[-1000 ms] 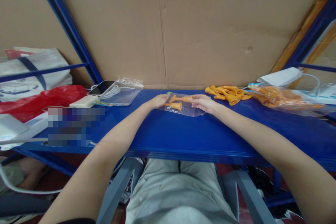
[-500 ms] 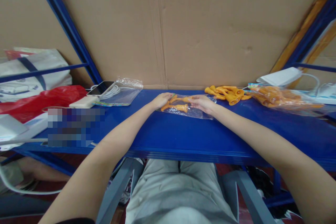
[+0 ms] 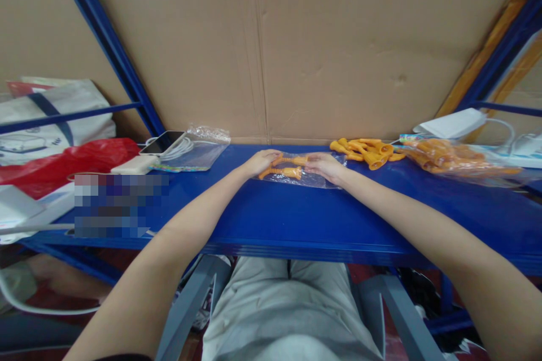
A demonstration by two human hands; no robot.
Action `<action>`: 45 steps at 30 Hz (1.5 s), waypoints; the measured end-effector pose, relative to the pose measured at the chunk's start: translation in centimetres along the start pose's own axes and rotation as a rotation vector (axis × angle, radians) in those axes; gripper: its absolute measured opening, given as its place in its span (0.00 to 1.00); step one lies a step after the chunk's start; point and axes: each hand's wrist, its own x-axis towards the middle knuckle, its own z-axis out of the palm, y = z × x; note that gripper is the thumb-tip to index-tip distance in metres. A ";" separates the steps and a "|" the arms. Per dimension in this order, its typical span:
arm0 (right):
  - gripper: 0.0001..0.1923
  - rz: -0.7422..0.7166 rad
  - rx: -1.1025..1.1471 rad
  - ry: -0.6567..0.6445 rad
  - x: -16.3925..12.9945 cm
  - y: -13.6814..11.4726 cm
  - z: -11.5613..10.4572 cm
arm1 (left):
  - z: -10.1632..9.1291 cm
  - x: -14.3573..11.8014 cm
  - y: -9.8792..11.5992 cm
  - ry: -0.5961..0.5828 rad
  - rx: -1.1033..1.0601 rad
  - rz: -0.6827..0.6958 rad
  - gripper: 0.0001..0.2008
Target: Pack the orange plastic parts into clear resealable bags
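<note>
A clear plastic bag (image 3: 315, 180) lies on the blue tabletop in front of me, with two orange horn-shaped plastic pieces (image 3: 292, 172) inside or on it; which of these I cannot tell. At its left end, my left hand (image 3: 261, 163) is closed on the bag, fingertips by the upper piece's end. My right hand (image 3: 325, 167) is closed over the bag's right part, its fingers against the upper orange piece's right end. Just right of that hand sits a loose pile of similar orange pieces (image 3: 372, 151). The fingers partly cover the bag.
A filled bag of orange pieces (image 3: 449, 158) and a white box (image 3: 453, 123) are at the right. To the left lie a phone (image 3: 164, 142), a coiled white cable (image 3: 178, 149), a flat clear bag (image 3: 201, 155) and a red plastic bag (image 3: 93, 158). Cardboard (image 3: 262, 51) stands behind the blue table (image 3: 288, 225).
The upper orange piece has straightened out between my hands, and the bag's right end has shifted slightly left. My hands have barely moved.
</note>
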 end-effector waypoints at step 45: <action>0.06 -0.139 -0.333 -0.214 -0.8 -0.8 -0.5 | -0.1 -1.6 1.7 -0.109 0.517 0.175 0.23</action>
